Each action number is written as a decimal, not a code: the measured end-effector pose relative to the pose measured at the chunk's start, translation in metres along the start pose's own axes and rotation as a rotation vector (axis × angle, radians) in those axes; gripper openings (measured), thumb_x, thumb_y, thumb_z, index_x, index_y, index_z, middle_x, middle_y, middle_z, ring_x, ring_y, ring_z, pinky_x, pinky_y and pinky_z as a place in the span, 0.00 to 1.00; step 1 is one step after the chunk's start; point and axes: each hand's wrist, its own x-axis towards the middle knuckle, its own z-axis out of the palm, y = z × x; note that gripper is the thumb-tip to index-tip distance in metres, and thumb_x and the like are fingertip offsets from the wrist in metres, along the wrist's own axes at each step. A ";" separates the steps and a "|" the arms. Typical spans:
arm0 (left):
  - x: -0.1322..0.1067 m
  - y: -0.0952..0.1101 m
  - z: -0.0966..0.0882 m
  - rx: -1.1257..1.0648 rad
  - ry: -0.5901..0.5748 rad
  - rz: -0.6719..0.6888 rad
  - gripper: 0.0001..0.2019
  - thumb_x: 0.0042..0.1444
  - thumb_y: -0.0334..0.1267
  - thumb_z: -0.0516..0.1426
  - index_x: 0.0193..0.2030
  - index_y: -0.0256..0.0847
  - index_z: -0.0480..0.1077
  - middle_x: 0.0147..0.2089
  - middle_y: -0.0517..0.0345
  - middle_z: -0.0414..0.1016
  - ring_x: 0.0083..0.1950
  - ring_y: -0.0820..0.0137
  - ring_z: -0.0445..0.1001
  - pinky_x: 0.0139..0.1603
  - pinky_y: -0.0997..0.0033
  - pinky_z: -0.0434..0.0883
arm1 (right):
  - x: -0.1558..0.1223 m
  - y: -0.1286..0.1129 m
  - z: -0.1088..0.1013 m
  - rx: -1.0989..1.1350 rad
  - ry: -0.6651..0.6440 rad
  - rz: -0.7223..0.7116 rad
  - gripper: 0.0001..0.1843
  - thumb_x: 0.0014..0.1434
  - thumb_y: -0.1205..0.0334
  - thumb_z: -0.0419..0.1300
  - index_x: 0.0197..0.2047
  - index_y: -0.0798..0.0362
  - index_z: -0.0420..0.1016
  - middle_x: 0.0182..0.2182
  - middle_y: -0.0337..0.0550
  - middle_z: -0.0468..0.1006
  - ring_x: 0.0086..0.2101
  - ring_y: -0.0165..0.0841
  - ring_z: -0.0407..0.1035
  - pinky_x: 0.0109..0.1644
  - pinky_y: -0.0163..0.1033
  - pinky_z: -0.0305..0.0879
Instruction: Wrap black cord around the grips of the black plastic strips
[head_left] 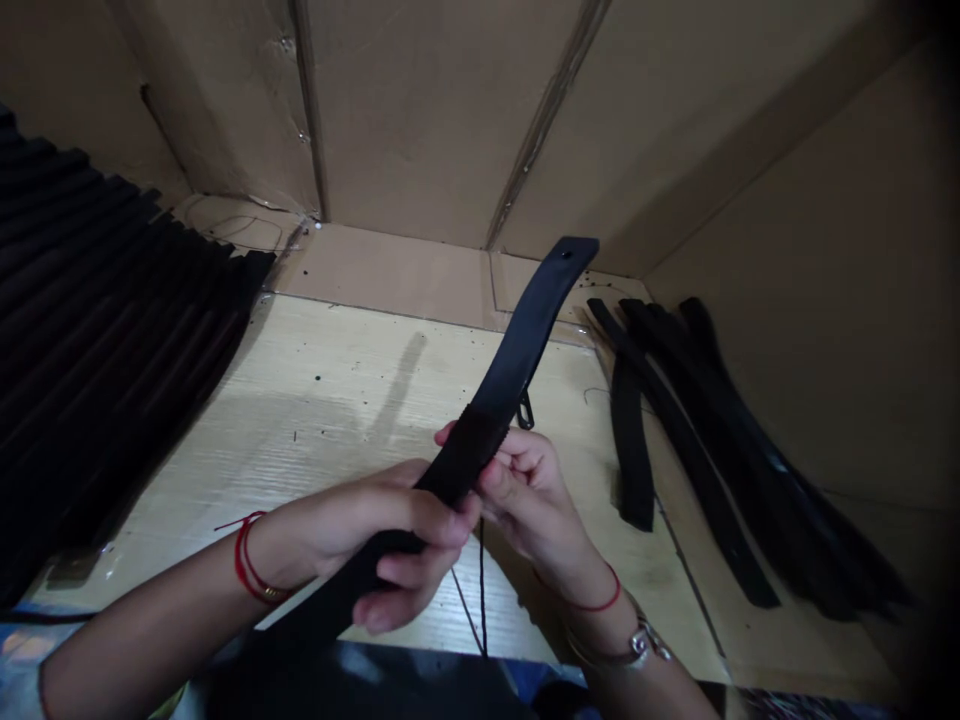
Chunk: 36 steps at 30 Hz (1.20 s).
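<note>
Meanwhile, a cardboard-walled bay [420, 120] holds loose black straps [634, 450].

Matte black strap [529, 335] with a dark brown band [472, 445] across it; thin black thread [483, 590] below. Double red cord [247, 565] on the left wrist [289, 545]; single red cord [592, 603] and silver bracelet [639, 640] on the right wrist [570, 555]. Counter [315, 400] pale cream with fine wood-grain lines and scattered dark specks. Black ribbed stack [97, 320], its ridges in parallel bands, beyond the left edge of the counter; plain black straps [697, 450] at the right edge. Tan cardboard walls [450, 110] with darker brown seams
</note>
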 end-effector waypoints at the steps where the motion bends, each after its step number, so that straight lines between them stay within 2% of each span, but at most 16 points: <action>1: 0.001 0.000 0.001 0.058 0.045 0.012 0.15 0.56 0.45 0.60 0.32 0.38 0.59 0.15 0.68 0.56 0.13 0.75 0.61 0.11 0.82 0.61 | -0.001 0.001 0.001 -0.017 0.051 -0.019 0.15 0.50 0.52 0.71 0.39 0.53 0.83 0.21 0.40 0.73 0.17 0.23 0.54 0.18 0.30 0.43; 3: 0.002 0.001 0.004 0.280 0.263 0.096 0.17 0.55 0.46 0.63 0.34 0.37 0.61 0.18 0.66 0.61 0.16 0.76 0.64 0.15 0.83 0.65 | -0.002 0.001 0.003 -0.063 0.149 -0.062 0.17 0.49 0.50 0.71 0.37 0.54 0.82 0.20 0.38 0.71 0.17 0.21 0.49 0.19 0.30 0.41; 5: 0.001 0.002 0.008 0.526 0.524 0.217 0.17 0.54 0.43 0.66 0.35 0.36 0.63 0.21 0.67 0.62 0.18 0.80 0.63 0.17 0.86 0.64 | -0.001 0.001 0.003 -0.092 0.218 -0.099 0.16 0.49 0.51 0.71 0.36 0.55 0.82 0.18 0.36 0.68 0.17 0.21 0.45 0.18 0.30 0.38; 6: 0.001 0.003 0.009 0.607 0.605 0.265 0.16 0.55 0.42 0.65 0.36 0.36 0.63 0.21 0.67 0.62 0.18 0.81 0.62 0.17 0.87 0.62 | 0.000 0.001 0.003 -0.090 0.231 -0.101 0.16 0.50 0.52 0.71 0.36 0.56 0.82 0.18 0.35 0.66 0.17 0.20 0.43 0.18 0.30 0.36; 7: 0.000 0.003 0.010 0.653 0.633 0.290 0.14 0.58 0.42 0.63 0.36 0.36 0.64 0.21 0.68 0.61 0.18 0.82 0.61 0.17 0.87 0.60 | 0.000 0.000 0.003 -0.074 0.224 -0.091 0.15 0.51 0.53 0.71 0.36 0.56 0.82 0.17 0.34 0.63 0.16 0.20 0.41 0.18 0.30 0.34; 10: -0.002 0.000 0.009 0.693 0.551 0.316 0.14 0.67 0.46 0.54 0.36 0.36 0.64 0.20 0.66 0.62 0.17 0.81 0.61 0.18 0.85 0.60 | 0.004 0.000 0.003 0.019 0.158 -0.037 0.13 0.54 0.56 0.69 0.40 0.56 0.82 0.15 0.28 0.53 0.16 0.18 0.36 0.17 0.29 0.32; 13: 0.000 -0.004 0.007 0.633 0.510 0.367 0.16 0.69 0.47 0.51 0.35 0.36 0.61 0.20 0.64 0.64 0.18 0.80 0.63 0.18 0.85 0.61 | 0.005 0.002 0.005 0.074 0.140 -0.035 0.11 0.56 0.58 0.67 0.40 0.56 0.81 0.15 0.25 0.46 0.15 0.18 0.34 0.16 0.28 0.32; 15: 0.002 -0.006 0.006 0.532 0.463 0.371 0.17 0.70 0.47 0.50 0.34 0.36 0.60 0.21 0.64 0.64 0.18 0.80 0.65 0.17 0.86 0.62 | 0.005 0.004 0.006 0.057 0.172 -0.057 0.11 0.56 0.58 0.67 0.38 0.57 0.80 0.14 0.26 0.49 0.15 0.18 0.35 0.16 0.28 0.32; 20: 0.005 -0.011 0.006 0.331 0.379 0.360 0.18 0.71 0.48 0.46 0.39 0.34 0.64 0.21 0.60 0.66 0.20 0.77 0.68 0.19 0.85 0.67 | 0.000 0.006 0.007 -0.044 0.254 -0.095 0.12 0.56 0.56 0.66 0.32 0.57 0.74 0.15 0.35 0.67 0.15 0.19 0.43 0.17 0.29 0.36; 22: 0.006 -0.012 0.004 0.272 0.342 0.383 0.19 0.72 0.48 0.46 0.40 0.33 0.65 0.22 0.59 0.67 0.20 0.77 0.69 0.20 0.85 0.69 | -0.001 0.005 0.007 -0.041 0.273 -0.093 0.12 0.56 0.56 0.67 0.32 0.57 0.74 0.16 0.35 0.68 0.15 0.19 0.44 0.17 0.29 0.36; 24: 0.005 -0.013 0.003 0.163 0.229 0.369 0.18 0.71 0.47 0.46 0.40 0.33 0.65 0.22 0.59 0.66 0.20 0.76 0.70 0.20 0.84 0.69 | -0.002 0.005 0.006 0.005 0.244 -0.091 0.12 0.54 0.56 0.68 0.32 0.57 0.75 0.14 0.32 0.63 0.14 0.19 0.42 0.16 0.29 0.34; 27: 0.005 -0.014 -0.001 -0.078 -0.047 0.299 0.20 0.71 0.49 0.43 0.41 0.34 0.66 0.20 0.61 0.62 0.17 0.76 0.65 0.15 0.83 0.65 | -0.001 0.003 0.006 0.093 0.098 -0.097 0.13 0.53 0.55 0.69 0.37 0.56 0.79 0.14 0.27 0.53 0.14 0.18 0.37 0.16 0.29 0.33; 30: 0.006 -0.014 -0.003 -0.236 -0.256 0.185 0.24 0.71 0.52 0.41 0.41 0.34 0.67 0.20 0.61 0.60 0.15 0.76 0.60 0.13 0.83 0.62 | -0.001 0.003 0.005 0.109 0.028 -0.090 0.18 0.52 0.54 0.70 0.43 0.54 0.80 0.15 0.28 0.54 0.14 0.18 0.38 0.16 0.29 0.33; 32: 0.007 -0.013 -0.004 -0.219 -0.249 0.121 0.26 0.69 0.55 0.42 0.39 0.34 0.67 0.20 0.61 0.60 0.16 0.76 0.62 0.15 0.83 0.64 | -0.001 0.003 0.003 0.089 0.049 -0.089 0.17 0.50 0.53 0.71 0.40 0.54 0.80 0.16 0.30 0.58 0.15 0.18 0.38 0.16 0.30 0.34; 33: 0.008 -0.012 -0.003 -0.167 -0.188 0.117 0.27 0.68 0.57 0.43 0.39 0.33 0.67 0.20 0.60 0.60 0.18 0.75 0.64 0.16 0.82 0.65 | -0.001 0.004 0.002 0.072 0.064 -0.099 0.17 0.49 0.52 0.71 0.38 0.54 0.80 0.16 0.31 0.60 0.15 0.19 0.40 0.16 0.31 0.34; 36: 0.009 -0.010 0.001 0.136 0.177 0.224 0.26 0.65 0.61 0.50 0.41 0.34 0.65 0.22 0.61 0.63 0.21 0.75 0.68 0.20 0.82 0.68 | 0.000 0.005 0.001 0.000 0.130 -0.145 0.15 0.52 0.51 0.69 0.38 0.54 0.80 0.15 0.32 0.61 0.15 0.21 0.46 0.18 0.31 0.37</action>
